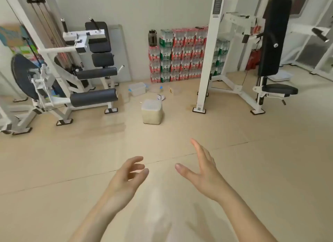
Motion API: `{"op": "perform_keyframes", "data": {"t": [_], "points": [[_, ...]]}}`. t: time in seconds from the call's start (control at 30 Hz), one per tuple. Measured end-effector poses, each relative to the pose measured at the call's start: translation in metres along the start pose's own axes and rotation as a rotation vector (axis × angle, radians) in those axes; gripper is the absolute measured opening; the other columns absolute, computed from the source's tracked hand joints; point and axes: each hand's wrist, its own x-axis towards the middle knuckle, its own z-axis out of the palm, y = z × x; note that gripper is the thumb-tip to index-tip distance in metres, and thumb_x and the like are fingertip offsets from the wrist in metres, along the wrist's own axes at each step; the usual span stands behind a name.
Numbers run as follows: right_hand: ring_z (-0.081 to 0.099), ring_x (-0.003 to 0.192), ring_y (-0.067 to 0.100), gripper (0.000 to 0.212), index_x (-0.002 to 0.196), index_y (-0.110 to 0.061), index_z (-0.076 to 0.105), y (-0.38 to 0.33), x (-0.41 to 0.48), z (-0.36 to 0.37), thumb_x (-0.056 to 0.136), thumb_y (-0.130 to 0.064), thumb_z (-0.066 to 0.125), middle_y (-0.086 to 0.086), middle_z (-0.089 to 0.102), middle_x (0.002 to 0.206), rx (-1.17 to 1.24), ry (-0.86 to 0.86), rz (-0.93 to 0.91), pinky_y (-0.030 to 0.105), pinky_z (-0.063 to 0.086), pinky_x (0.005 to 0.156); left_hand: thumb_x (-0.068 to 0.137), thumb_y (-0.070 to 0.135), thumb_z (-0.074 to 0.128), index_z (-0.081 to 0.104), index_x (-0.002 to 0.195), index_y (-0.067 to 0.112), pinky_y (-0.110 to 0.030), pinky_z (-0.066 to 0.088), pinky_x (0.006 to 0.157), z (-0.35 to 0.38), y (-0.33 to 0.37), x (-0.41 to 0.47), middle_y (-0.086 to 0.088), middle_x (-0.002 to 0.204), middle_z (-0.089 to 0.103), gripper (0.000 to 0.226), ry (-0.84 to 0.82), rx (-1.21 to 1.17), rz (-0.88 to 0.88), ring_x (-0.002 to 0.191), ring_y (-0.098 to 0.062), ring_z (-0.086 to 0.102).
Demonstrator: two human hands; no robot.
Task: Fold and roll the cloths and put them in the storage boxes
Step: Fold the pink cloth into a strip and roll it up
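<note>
Beige, seemingly tiled floor [252, 160]; gym machines [90, 65].

**Pale floor with storage boxes and gym gear**

A pale beige tiled floor [252, 169] carries a translucent lidded plastic cube box [151, 112]. Beyond it sit a clear plastic box with blue clips [137, 89], stacked shrink-wrapped bottle packs [178, 61] and a white-framed, black-padded gym machine [90, 74].

A gym: white weight machines [59, 65], a padded bench [275, 43], stacked bottled-water packs [177, 56] by the wall

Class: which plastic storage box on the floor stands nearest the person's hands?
The tall lidded translucent box, alone in front; the low clear box with blue clips sits farther back.
</note>
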Motion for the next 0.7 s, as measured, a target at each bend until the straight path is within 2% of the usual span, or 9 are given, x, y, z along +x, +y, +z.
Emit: {"op": "perform_keyframes", "data": {"t": [0.07, 0.13, 0.23, 0.33, 0.43, 0.6, 0.7], "points": [[0.038, 0.131, 0.009, 0.077, 0.141, -0.049, 0.019, 0.006, 0.045, -0.011, 0.076, -0.062, 0.058, -0.011, 0.030, 0.147, 0.308, 0.068, 0.089, 0.033, 0.035, 0.106, 0.091, 0.024, 0.059, 0.060, 0.109, 0.033, -0.029, 0.053, 0.078, 0.000, 0.005, 0.046, 0.006, 0.100, 0.069, 0.021, 0.075, -0.216, -0.075, 0.091, -0.011, 0.066], [0.061, 0.106, 0.016, 0.055, 0.136, -0.041, 0.031, 0.010, 0.097, -0.022, 0.087, -0.047, 0.055, -0.001, 0.050, 0.132, 0.565, 0.165, 0.176, 0.034, 0.049, 0.088, 0.092, 0.012, 0.055, 0.066, 0.102, 0.022, -0.030, 0.052, 0.071, -0.005, 0.010, 0.098, -0.002, 0.089, 0.071, 0.017, 0.199, -0.307, -0.086, 0.078, -0.016, 0.067], [0.067, 0.094, 0.027, 0.035, 0.129, -0.026, 0.047, 0.014, 0.184, -0.031, 0.095, -0.030, 0.052, 0.010, 0.063, 0.114, 0.727, 0.270, 0.244, 0.034, 0.054, 0.076, 0.089, -0.001, 0.049, 0.069, 0.091, 0.010, -0.029, 0.047, 0.066, -0.022, 0.023, 0.189, -0.006, 0.074, 0.067, 0.022, 0.289, -0.375, -0.070, 0.066, -0.018, 0.058], [0.067, 0.087, 0.025, 0.020, 0.113, -0.017, 0.060, 0.007, 0.271, -0.037, 0.096, -0.023, 0.053, 0.015, 0.067, 0.107, 0.684, 0.249, 0.292, 0.033, 0.052, 0.074, 0.088, -0.002, 0.050, 0.069, 0.089, 0.010, -0.028, 0.047, 0.066, -0.049, 0.040, 0.286, -0.004, 0.075, 0.067, 0.023, 0.270, -0.318, -0.078, 0.067, -0.016, 0.058], [0.067, 0.081, 0.022, 0.013, 0.101, -0.015, 0.065, -0.010, 0.358, -0.057, 0.095, -0.017, 0.054, 0.015, 0.069, 0.099, 0.530, 0.175, 0.255, 0.032, 0.051, 0.072, 0.089, -0.001, 0.049, 0.069, 0.089, 0.012, -0.027, 0.046, 0.066, -0.068, 0.067, 0.383, -0.004, 0.079, 0.068, 0.024, 0.226, -0.242, -0.065, 0.070, -0.016, 0.059], [0.068, 0.076, 0.015, 0.011, 0.095, -0.027, 0.064, -0.019, 0.489, -0.098, 0.091, -0.018, 0.059, 0.004, 0.068, 0.091, 0.276, 0.187, 0.175, 0.031, 0.050, 0.074, 0.090, 0.001, 0.045, 0.067, 0.085, 0.015, -0.025, 0.044, 0.060, -0.083, 0.109, 0.532, -0.003, 0.068, 0.065, 0.027, 0.153, -0.034, 0.025, 0.061, -0.016, 0.055], [0.063, 0.083, 0.009, 0.012, 0.098, -0.030, 0.062, -0.012, 0.568, -0.115, 0.088, -0.023, 0.064, -0.005, 0.064, 0.090, 0.123, 0.206, 0.136, 0.022, 0.046, 0.073, 0.091, 0.006, 0.046, 0.067, 0.085, 0.018, -0.024, 0.044, 0.061, -0.083, 0.129, 0.622, -0.003, 0.067, 0.065, 0.025, 0.096, 0.143, 0.088, 0.060, -0.015, 0.056]]}}
